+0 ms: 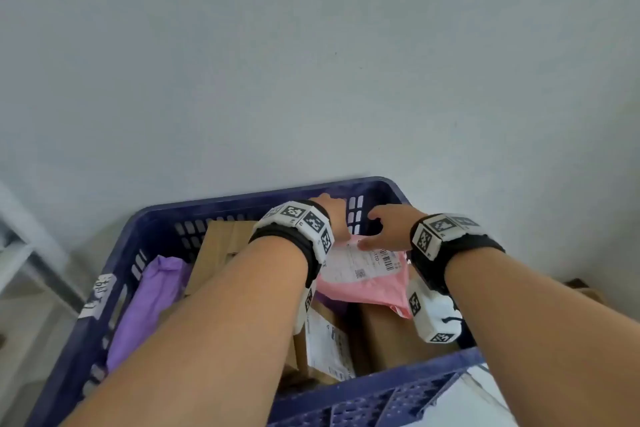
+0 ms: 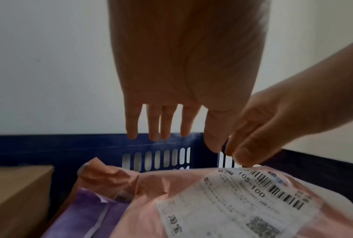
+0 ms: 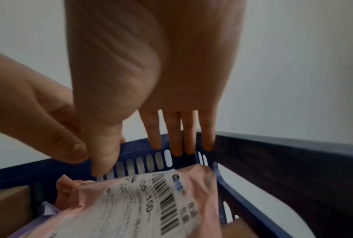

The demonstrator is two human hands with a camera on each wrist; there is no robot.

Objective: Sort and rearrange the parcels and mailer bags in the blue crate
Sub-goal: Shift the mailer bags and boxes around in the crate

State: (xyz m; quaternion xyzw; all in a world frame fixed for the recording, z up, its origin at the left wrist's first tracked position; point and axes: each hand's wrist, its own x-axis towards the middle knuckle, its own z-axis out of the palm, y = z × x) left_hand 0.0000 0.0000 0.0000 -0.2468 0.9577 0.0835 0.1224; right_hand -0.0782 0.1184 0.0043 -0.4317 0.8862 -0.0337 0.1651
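The blue crate [image 1: 242, 199] stands against a pale wall, packed with parcels. A pink mailer bag [image 1: 367, 291] with a white shipping label [image 1: 356, 263] lies on top at the crate's far right corner. My left hand [image 1: 334, 215] hovers over the bag's far edge with straight fingers [image 2: 167, 125] that hold nothing. My right hand [image 1: 384, 225] is beside it, fingers [image 3: 175, 136] straight along the crate wall [image 3: 273, 145] and thumb [image 2: 248, 154] touching the label's top edge. A purple mailer [image 2: 79, 217] lies under the pink bag [image 2: 151, 201].
Another purple mailer [image 1: 145, 305] stands along the crate's left wall. Brown cardboard boxes [image 1: 221, 246] fill the middle, one with a white label [image 1: 325, 347]. A metal shelf leg [image 1: 34, 253] is at the left. White sheets [image 1: 485, 392] lie outside the near right corner.
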